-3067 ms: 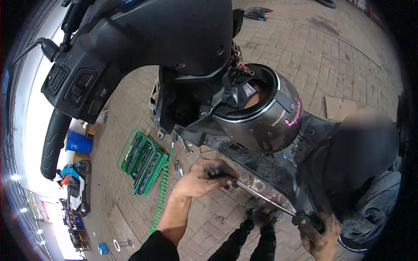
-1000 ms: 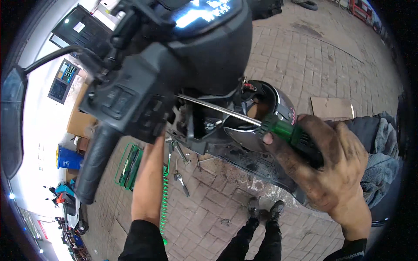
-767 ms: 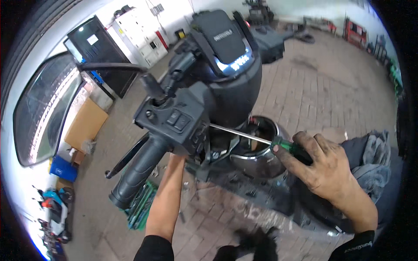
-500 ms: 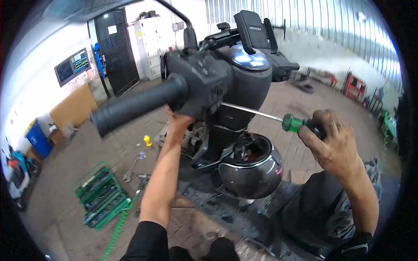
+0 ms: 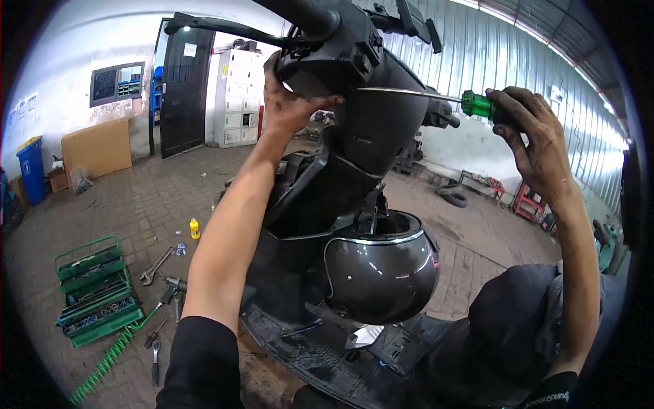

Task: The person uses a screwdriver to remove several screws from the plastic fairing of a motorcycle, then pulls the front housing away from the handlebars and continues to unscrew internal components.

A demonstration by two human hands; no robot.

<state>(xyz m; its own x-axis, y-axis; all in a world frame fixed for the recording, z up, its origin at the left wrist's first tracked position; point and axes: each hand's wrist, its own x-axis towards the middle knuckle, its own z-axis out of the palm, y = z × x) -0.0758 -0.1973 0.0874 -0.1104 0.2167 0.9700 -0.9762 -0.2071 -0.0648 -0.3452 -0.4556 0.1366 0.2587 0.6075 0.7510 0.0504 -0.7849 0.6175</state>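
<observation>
Green toolbox (image 5: 109, 330): open on the paving, well apart from you; no threat to your balance where it lies.
Left hand (image 5: 285, 109): you cup the handlebar housing (image 5: 325, 73) from below, thumb stretched toward the shaft; the other fingertips are partly hidden, so I cannot tell how tightly they close. A loose hold could let the bar swing.
Helmet (image 5: 385, 279): glossy shell below your tool; a drop could scratch it.
Screwdriver (image 5: 475, 105): roughly level, tip at the housing's edge, seating unclear; poor seating or a skewed push could make it slip toward your thumb.
Right hand (image 5: 537, 133): fingers and thumb wrapped around the handle's end; grimy skin might slide as you twist.
</observation>
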